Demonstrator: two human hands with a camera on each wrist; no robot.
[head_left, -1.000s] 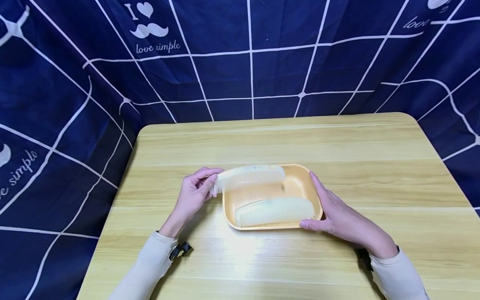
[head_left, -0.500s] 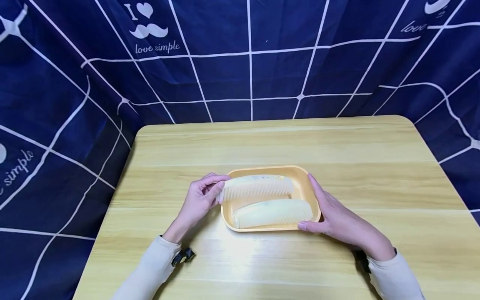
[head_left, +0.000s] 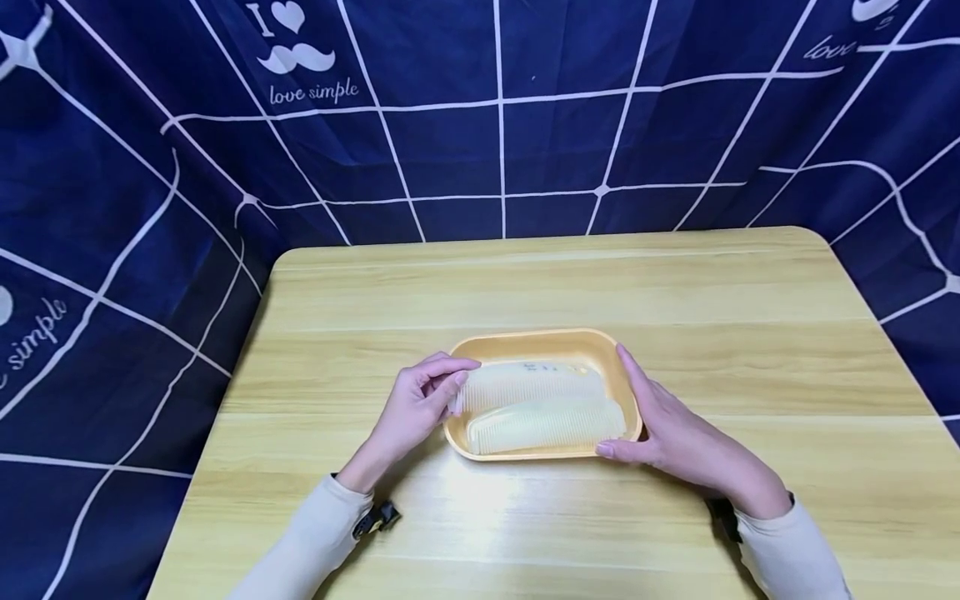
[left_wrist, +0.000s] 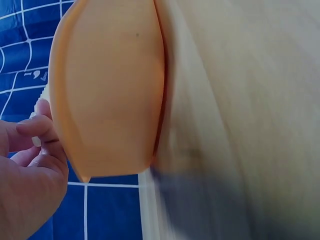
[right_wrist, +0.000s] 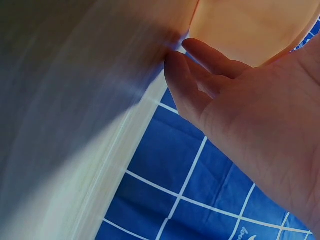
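Note:
In the head view my left hand (head_left: pixel 416 408) pinches the left end of a pale, translucent comb (head_left: pixel 536 383). Its teeth face me, and small markings run along its back. This comb lies low within an orange plastic tray (head_left: pixel 525 335), at the far side. A second pale comb (head_left: pixel 551 425) rests in the near half of the tray, overlapping the first in this view. My right hand (head_left: pixel 660 429) holds the tray's right end, thumb at the near corner and fingers round the far one. The left wrist view shows the tray's outer wall (left_wrist: pixel 110 90) beside the left fingers.
The tray stands on a light wood-grain table (head_left: pixel 390 292) with rounded far corners. A dark blue curtain (head_left: pixel 442 158) with white grid lines hangs behind the table and along both sides. Both wrists carry a small black device.
My left hand has brought the far comb rightward and down from over the tray's left rim into the tray. The right hand stays on the tray's right end.

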